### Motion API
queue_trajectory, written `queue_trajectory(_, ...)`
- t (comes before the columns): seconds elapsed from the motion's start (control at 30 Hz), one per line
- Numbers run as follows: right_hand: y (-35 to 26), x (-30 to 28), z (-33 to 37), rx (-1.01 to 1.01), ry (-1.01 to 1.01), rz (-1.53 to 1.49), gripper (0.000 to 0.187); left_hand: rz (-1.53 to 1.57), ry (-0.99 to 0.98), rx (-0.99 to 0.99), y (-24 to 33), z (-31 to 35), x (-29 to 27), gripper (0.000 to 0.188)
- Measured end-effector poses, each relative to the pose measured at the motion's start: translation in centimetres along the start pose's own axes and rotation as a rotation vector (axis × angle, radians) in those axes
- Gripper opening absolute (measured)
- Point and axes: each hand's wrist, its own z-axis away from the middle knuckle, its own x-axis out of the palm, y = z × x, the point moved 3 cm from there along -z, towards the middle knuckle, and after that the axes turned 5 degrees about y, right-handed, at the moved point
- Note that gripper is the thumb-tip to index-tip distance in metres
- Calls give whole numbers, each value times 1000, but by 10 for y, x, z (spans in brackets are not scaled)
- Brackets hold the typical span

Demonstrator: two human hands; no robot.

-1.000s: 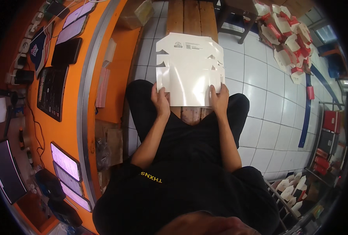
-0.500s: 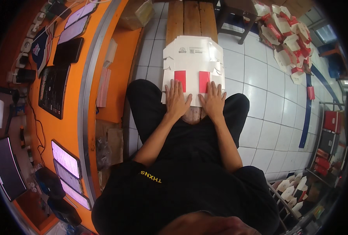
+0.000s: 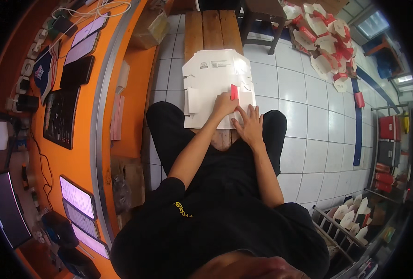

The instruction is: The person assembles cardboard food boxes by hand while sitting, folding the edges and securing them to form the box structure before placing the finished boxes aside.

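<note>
A flat white cardboard box blank (image 3: 211,79) with notched side edges lies on the wooden bench between my knees. My left hand (image 3: 224,105) is over the middle of the blank, its fingers curled in at a red flap (image 3: 234,91) whose upper part sticks out past them. Just right of it, my right hand (image 3: 251,125) rests on the near right part of the cardboard with fingers spread. A white flap (image 3: 192,101) stands slightly raised at the blank's left side. My left fingertips are partly hidden.
The wooden bench (image 3: 211,30) runs away from me. An orange counter (image 3: 83,139) with phones and a tablet stands left. At far right a pile of red-and-white boxes (image 3: 327,39) lies near a dark stool (image 3: 264,16). More cartons sit in a metal rack (image 3: 336,225) at lower right.
My left hand has moved right and curled at the red flap. The left red rectangle no longer shows, with white cardboard there instead. My right hand stays near the right side. The view has shifted slightly.
</note>
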Motion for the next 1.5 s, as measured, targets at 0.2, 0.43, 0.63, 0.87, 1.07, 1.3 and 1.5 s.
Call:
queue_trajectory(0.2, 24, -2, 15, 369, 237, -136, 56, 822, -112, -286, 5, 17, -5, 18)
queue_trajectory(0.43, 3, -16, 2, 368, 295, -633, 27, 797, -133, -210, 2, 13, -15, 21)
queue_trajectory(0.63, -7, -14, -2, 221, 310, -633, 28, 748, -179, -70, 15, 25, 1, 19)
queue_trajectory(0.87, -15, -20, 3, 195, 305, -324, 27, 614, -61, -14, 11, 32, 13, 21)
queue_trajectory(1.07, -8, -5, -6, 107, 514, -433, 20, 509, -17, -10, 21, 33, 9, 20)
queue_trajectory(1.3, -16, -6, -9, 77, 454, -418, 12, 203, 68, 74, 20, 42, 4, 18)
queue_trajectory(1.5, -6, 3, -15, 207, 429, -477, 13, 96, 29, 45, 12, 38, 9, 20)
